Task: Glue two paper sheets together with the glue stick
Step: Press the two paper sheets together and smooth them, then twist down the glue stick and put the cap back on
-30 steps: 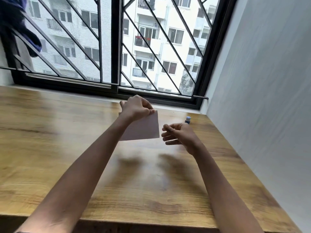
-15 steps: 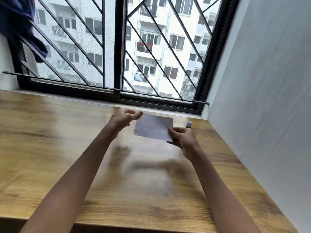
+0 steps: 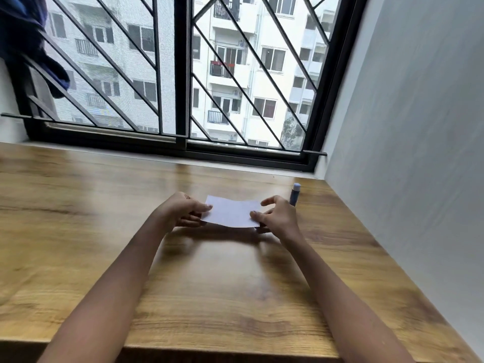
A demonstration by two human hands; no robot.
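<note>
Above the middle of the wooden desk, a white paper hangs between both hands: the left hand pinches its left edge, the right hand its right edge, thumbs on top (one sheet or two, I cannot tell). Just beyond the right hand stands the glue stick, upright near the wall. Bare desk stretches leftward and toward the near edge.

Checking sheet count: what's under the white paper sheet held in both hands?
Below the white paper sheet, only the wooden table and the sheet's shadow show. Left hand and right hand pinch its ends. A second sheet beneath cannot be told; fingers underneath are mostly hidden.
</note>
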